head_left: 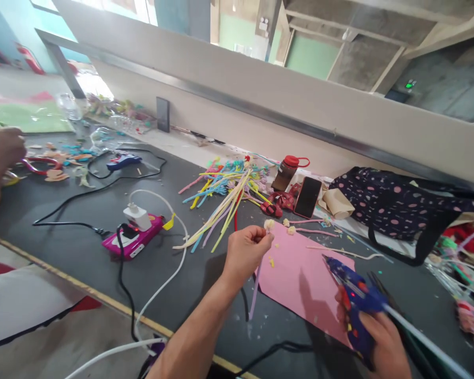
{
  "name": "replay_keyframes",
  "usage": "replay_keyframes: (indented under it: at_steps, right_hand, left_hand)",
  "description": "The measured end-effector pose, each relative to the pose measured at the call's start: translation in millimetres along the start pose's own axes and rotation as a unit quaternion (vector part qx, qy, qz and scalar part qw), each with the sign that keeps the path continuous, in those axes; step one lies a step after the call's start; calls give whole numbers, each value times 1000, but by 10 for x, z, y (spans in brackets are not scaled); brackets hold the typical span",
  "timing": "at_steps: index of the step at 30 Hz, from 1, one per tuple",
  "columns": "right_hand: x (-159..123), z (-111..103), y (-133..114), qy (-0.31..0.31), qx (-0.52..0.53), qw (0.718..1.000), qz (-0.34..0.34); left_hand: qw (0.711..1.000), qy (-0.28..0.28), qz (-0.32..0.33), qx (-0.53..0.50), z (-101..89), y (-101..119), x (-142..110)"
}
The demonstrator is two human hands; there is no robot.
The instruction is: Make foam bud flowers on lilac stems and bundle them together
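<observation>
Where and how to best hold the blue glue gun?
Glue gun: likely by the handle, from the rear, as the right hand does. The handle angles off the body; the nozzle points away from the palm.

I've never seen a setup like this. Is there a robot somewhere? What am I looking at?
No robot here: it's a person working with bare hands. There is just one picture, taken by a camera worn on that person's head, looking forward and down.

The left hand pinches a small cream tuft at its fingertips. The right hand grips a blue glue gun above a pink sheet.

On the dark table lie a pile of coloured fuzzy stems, a phone, a red-capped bottle, a patterned bag and a pink power strip. The hand at the far left belongs to someone else.
</observation>
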State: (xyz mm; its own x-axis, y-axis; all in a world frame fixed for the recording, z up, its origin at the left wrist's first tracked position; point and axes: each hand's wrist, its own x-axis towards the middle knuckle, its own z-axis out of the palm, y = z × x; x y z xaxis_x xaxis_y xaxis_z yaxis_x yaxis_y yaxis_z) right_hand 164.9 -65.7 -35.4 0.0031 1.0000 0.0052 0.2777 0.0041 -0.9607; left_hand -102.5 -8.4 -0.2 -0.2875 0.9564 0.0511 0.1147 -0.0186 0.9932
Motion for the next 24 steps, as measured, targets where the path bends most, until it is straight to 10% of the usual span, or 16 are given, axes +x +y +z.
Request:
replay_keyframes:
  at_steps: [9,24]
  right_hand:
    - [-205,602,-271,-101,152,982,-42]
    - [-159,631,-85,-84,81,989,-95]
  left_hand:
    - [990,1,56,129,102,-42,-51]
    - [976,-20,93,194,142,-42,-102]
